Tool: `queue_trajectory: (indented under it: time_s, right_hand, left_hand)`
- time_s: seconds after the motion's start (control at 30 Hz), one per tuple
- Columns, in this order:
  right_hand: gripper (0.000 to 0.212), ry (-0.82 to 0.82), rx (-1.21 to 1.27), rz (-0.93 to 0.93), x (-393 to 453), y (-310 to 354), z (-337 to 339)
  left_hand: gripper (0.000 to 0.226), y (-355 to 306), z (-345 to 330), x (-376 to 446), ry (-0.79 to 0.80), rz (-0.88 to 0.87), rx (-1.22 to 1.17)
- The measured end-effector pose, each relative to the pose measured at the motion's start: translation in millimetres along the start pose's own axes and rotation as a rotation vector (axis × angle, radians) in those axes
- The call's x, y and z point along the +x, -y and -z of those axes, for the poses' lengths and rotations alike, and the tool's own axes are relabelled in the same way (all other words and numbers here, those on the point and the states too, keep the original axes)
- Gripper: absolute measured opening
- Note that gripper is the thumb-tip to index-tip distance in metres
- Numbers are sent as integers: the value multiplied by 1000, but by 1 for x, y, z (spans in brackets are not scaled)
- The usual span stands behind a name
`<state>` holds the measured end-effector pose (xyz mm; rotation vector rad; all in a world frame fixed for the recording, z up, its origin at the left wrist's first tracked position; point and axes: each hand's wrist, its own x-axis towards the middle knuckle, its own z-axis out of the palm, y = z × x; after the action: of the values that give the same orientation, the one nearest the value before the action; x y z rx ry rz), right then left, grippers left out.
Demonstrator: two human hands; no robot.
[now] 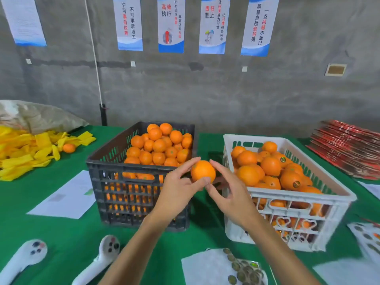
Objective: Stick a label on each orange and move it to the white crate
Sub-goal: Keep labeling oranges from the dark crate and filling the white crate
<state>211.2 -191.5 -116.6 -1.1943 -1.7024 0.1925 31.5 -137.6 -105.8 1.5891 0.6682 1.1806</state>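
My left hand [176, 190] holds one orange [202, 170] between thumb and fingertips, in the air between the two crates. My right hand [228, 192] touches the same orange from the right, index finger on its upper side and thumb near its bottom. A black crate [107, 167] on the left is heaped with oranges. To the right, a white crate [339, 194] holds many oranges, some with round labels. A sheet of round labels [242, 270] lies near the front edge.
Two white controllers [26, 254] [102, 256] lie at the front left on the green cloth. Yellow wrappers [22, 151] with a stray orange [68, 148] are piled at the far left. Red flat boxes [347, 149] are stacked at the far right. A paper sheet [65, 198] lies beside the black crate.
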Motion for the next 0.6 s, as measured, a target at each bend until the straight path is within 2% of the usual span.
queue_trajectory:
  time_s: [0.2,0.33,0.4,0.6]
  right_hand:
    - [57,134,-14,-254,-98,-36,-18]
    - [55,212,-40,-368,-139,-57,-20]
    - [49,237,-83,-397,-155,-66,-16]
    - [49,353,-338,-426,-173,-91,-10]
  left_hand:
    - [47,78,-31,-70,-38,235,-114]
    - [56,120,-50,-97,-68,373,-47]
    - [57,133,-59,-107,-77,405,-28]
    - [59,148,-74,-115,-182,393,-28]
